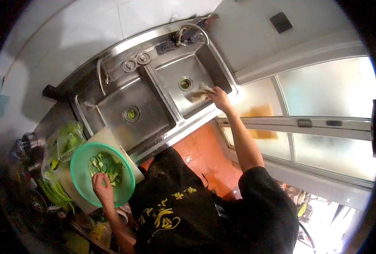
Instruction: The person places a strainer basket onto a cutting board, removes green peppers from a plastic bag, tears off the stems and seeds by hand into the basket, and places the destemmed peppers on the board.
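Note:
My right hand [219,100] reaches over the right basin of a steel double sink. Its fingers are closed on a pale, limp rag [205,89], slightly blurred, near the basin's right side. On the left, a green plastic basin [78,169] holds cut green vegetables [117,167]. My left hand [102,186] is inside that basin at the edge of the greens, with its fingers curled together. Whatever those fingers may hold is hidden.
Green scraps lie in the left drain [131,114] and the right drain [185,83]. Two curved faucets [100,78] [194,26] stand behind the sink. A plastic bag of greens [70,137] and long green stalks [54,190] sit left of the green basin. Frosted-glass doors [323,93] stand at right.

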A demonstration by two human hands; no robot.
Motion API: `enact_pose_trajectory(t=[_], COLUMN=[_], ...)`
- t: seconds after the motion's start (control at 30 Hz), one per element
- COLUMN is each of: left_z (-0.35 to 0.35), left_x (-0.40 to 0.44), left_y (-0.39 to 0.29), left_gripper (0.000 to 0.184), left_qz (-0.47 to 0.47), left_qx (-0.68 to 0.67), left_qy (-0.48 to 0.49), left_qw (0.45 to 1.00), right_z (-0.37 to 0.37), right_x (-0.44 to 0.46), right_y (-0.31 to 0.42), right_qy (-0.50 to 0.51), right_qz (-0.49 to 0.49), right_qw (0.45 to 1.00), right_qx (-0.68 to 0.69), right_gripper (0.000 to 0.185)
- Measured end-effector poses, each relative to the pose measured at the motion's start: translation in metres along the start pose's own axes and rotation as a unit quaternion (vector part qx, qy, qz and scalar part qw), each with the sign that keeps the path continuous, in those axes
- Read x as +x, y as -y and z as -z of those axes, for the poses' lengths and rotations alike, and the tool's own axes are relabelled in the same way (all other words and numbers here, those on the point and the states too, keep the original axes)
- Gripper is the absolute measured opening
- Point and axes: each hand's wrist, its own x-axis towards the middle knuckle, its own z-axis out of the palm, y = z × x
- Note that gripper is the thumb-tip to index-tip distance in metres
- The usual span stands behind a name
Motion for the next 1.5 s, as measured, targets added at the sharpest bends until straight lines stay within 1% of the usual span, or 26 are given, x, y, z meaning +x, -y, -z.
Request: enact_pose_trajectory(t=[0.03,0.1,0.13,0.23,0.37,0.4,0.43,0.47,0.5,0.53,0.6,0.63,0.67,0.7,0.77,0.83,0.9,0.97,1.03,1.1,1.17,1.23,1.27,1.37,1.43,1.5], left_z=[0.000,-0.004,-0.006,-0.005,-0.002,-0.005,-0.006,-0.039,-0.033,-0.026,-0.020,-0.010,-0.001,-0.014,-0.014,-0.034,-0.025,0.014,0.077,0.085,0.115,0.088,0.083,0.067,0.059,0.059], left_x=[-0.003,-0.006,-0.008,-0.012,-0.013,-0.015,-0.016,-0.025,-0.030,-0.037,-0.035,-0.031,-0.028,-0.033,-0.026,-0.015,-0.025,-0.016,0.006,0.041,0.106,0.153,0.167,0.196,0.210,0.214], left_y=[-0.001,0.007,0.011,0.018,0.012,0.016,0.023,0.051,0.053,0.054,0.048,0.038,0.028,0.039,0.039,0.066,0.062,0.057,0.075,0.169,0.215,0.267,0.272,0.275,0.280,0.277], left_gripper=[0.013,0.014,0.014,0.016,0.014,0.013,0.013,0.012,0.012,0.013,0.030,0.037,0.045,0.044,0.032,0.030,0.028,0.029,0.034,0.042,0.046,0.049,0.051,0.055,0.058,0.055], left_qz=[0.016,-0.022,-0.037,-0.023,-0.018,-0.014,-0.007,0.044,0.049,0.054,0.098,0.106,0.113,-0.003,0.080,0.102,-0.036,-0.060,0.034,0.048,0.075,0.032,0.004,-0.077,-0.119,-0.096], left_qx=[0.004,-0.015,-0.021,-0.027,-0.009,-0.003,0.008,-0.131,-0.092,-0.053,-0.076,-0.060,-0.043,0.086,0.098,0.105,0.128,0.011,-0.241,-0.196,0.009,0.100,0.132,0.188,0.176,0.127], left_qy=[0.009,-0.013,-0.028,-0.008,-0.006,-0.009,-0.015,-0.014,-0.024,-0.034,0.034,0.072,0.110,0.035,0.166,0.303,0.119,0.004,-0.024,-0.067,-0.020,-0.039,-0.032,-0.010,0.010,0.032], left_qw=[1.000,1.000,0.999,0.999,1.000,1.000,1.000,0.990,0.994,0.997,0.992,0.990,0.987,0.996,0.978,0.942,0.984,0.998,0.970,0.977,0.997,0.994,0.991,0.979,0.977,0.987], right_z=[0.000,-0.002,-0.006,-0.009,-0.038,-0.037,-0.043,-0.048,-0.052,-0.049,-0.092,-0.100,-0.119,-0.140,-0.171,-0.159,-0.147,-0.158,-0.168,-0.180,-0.175,-0.175,-0.184,-0.188,-0.198,-0.216], right_x=[-0.004,-0.018,-0.022,-0.051,-0.056,-0.068,-0.076,-0.084,-0.095,-0.111,-0.115,-0.120,-0.121,-0.115,-0.095,-0.099,-0.107,-0.116,-0.138,-0.140,-0.196,-0.237,-0.244,-0.285,-0.298,-0.303], right_y=[-0.001,0.003,0.005,0.042,0.039,0.046,0.032,0.020,0.013,0.012,-0.054,-0.077,-0.106,-0.145,-0.224,-0.153,-0.079,-0.059,-0.038,-0.080,0.045,0.173,0.166,0.274,0.302,0.343], right_qy=[-0.011,-0.024,0.001,0.013,0.036,0.028,0.021,0.015,-0.016,0.019,-0.002,0.060,0.063,0.064,0.037,0.014,0.001,0.002,-0.044,-0.014,-0.010,0.016,0.024,0.047,0.054,0.092], right_qz=[-0.046,0.022,0.019,-0.025,-0.047,-0.055,-0.073,-0.091,-0.205,-0.153,-0.168,-0.205,-0.173,-0.094,0.104,0.014,-0.039,-0.045,0.008,0.056,-0.010,-0.051,0.050,0.036,0.091,0.165], right_qw=[0.998,0.998,0.967,0.853,0.827,0.793,0.806,0.818,0.819,0.849,0.855,0.887,0.926,0.961,0.989,0.998,0.995,0.982,0.975,0.986,0.997,0.998,0.993,0.997,0.991,0.969], right_qx=[-0.048,0.060,0.254,0.522,0.560,0.606,0.586,0.567,0.536,0.505,0.490,0.409,0.329,0.253,0.096,0.066,0.090,0.184,0.219,0.155,0.075,0.027,0.107,0.046,0.081,0.159], right_gripper=[0.039,0.040,0.035,0.029,0.038,0.037,0.032,0.031,0.032,0.037,0.037,0.040,0.041,0.043,0.049,0.053,0.057,0.054,0.051,0.047,0.042,0.044,0.041,0.037,0.037,0.039])
